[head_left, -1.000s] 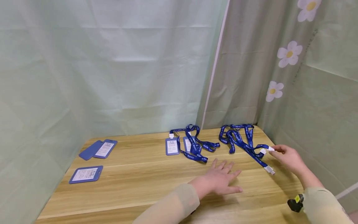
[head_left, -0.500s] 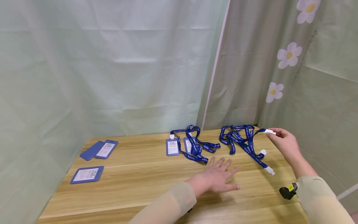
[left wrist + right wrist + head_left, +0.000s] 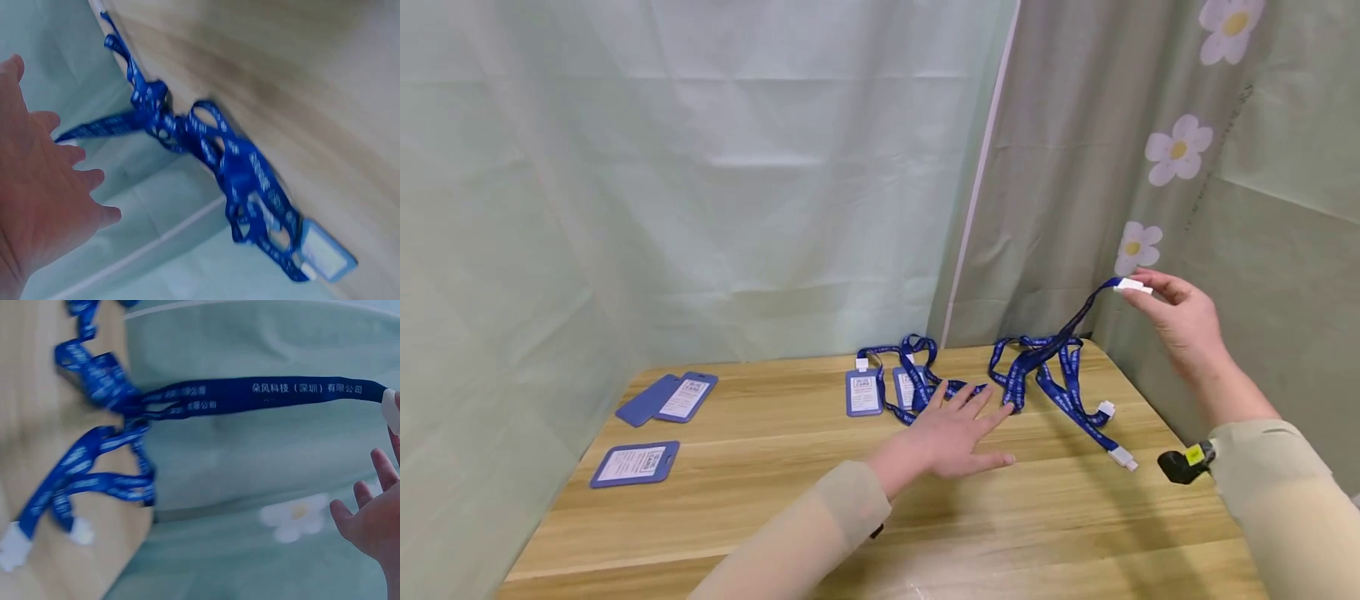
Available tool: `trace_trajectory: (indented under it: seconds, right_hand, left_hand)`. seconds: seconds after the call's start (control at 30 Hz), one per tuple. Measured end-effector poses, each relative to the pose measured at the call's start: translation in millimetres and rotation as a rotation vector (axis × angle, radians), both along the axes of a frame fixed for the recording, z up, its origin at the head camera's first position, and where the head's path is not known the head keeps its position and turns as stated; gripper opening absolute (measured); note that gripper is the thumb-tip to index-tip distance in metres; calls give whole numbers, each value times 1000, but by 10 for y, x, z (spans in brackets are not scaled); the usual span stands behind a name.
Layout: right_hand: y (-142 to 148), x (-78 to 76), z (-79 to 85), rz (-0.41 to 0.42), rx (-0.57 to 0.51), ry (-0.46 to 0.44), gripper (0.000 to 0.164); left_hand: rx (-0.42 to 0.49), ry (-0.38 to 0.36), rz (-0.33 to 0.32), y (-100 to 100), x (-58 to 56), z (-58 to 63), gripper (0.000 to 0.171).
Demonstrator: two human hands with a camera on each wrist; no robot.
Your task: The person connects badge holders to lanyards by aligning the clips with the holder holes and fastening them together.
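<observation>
My right hand point(image 3: 1183, 321) pinches the white clip point(image 3: 1133, 286) of a blue lanyard point(image 3: 1078, 317) between thumb and fingertips, above the table's right side. The raised strap slants down into a tangle of other blue lanyards point(image 3: 1067, 404), whose white clips lie on the wood. In the right wrist view the held strap point(image 3: 275, 394) is stretched, its white printing readable. My left hand point(image 3: 947, 433) is spread flat, fingers straight, over the table's middle and holds nothing. It partly hides the lanyards attached to two badge holders point(image 3: 863, 392).
Blue badge holders lie at the left: a card-side-up one point(image 3: 635, 464) in front, and an overlapping pair point(image 3: 681, 397) behind it. Pale green curtains point(image 3: 775, 208) enclose the wooden table point(image 3: 760, 517) at the back and sides.
My right hand has lifted the clip up from near the table, drawing its strap out of the tangle. My left hand has shifted left and slightly farther back.
</observation>
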State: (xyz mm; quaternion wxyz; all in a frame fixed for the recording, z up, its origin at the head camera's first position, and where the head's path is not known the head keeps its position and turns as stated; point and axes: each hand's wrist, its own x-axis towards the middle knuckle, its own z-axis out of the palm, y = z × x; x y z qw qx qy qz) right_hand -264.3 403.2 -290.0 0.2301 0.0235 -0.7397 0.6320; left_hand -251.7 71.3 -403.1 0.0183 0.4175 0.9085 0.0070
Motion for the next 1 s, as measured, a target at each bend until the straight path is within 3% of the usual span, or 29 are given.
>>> trace_trajectory:
  seconds: [0.2, 0.4, 0.5, 0.63, 0.73, 0.87, 0.93, 1.0]
  right_hand:
    - [-74, 86, 496, 49, -194, 186, 23]
    - [-29, 234, 868, -15, -309, 349, 23]
    - [45, 298, 940, -70, -277, 368, 21]
    - [171, 377, 853, -109, -180, 320, 18]
    - [236, 420, 667, -151, 54, 180, 23]
    - [154, 429, 318, -136, 706, -11, 33]
    - [31, 405, 99, -60, 1004, 7, 35]
    - [-126, 372, -145, 22, 1248, 87, 34]
  left_hand:
    - [24, 37, 5, -210, -66, 199, 80]
    - [89, 49, 5, -486, -39, 370, 78]
    - [105, 39, 9, -621, -17, 364, 79]
    - [86, 23, 14, -767, -1, 245, 82]
    - [68, 8, 23, -863, 12, 113, 84]
    - [48, -29, 41, -992, 62, -16, 85]
    - [32, -42, 51, -1061, 90, -62, 85]
    - [15, -52, 63, -1131, 112, -103, 83]
